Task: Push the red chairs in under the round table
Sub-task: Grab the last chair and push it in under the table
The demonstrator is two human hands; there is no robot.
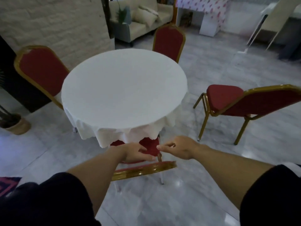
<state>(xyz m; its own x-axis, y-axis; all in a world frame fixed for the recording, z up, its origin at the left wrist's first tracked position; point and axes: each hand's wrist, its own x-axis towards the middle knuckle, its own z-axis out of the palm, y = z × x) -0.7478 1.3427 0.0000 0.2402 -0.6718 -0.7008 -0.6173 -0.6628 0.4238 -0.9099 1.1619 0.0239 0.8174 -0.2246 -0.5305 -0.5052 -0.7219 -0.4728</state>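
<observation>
Our left hand [136,153] and right hand [177,148] hovered loosely open over the near chair [149,148], holding nothing. Its seat sat partly under the desk [123,88]; pushing could snag the tablecloth [114,137].

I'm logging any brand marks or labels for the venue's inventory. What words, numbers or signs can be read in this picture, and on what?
None: no readable text anywhere.
The far table's cloth carries only a red pattern, no letters.
The red chairs and the round table show no labels.
</observation>
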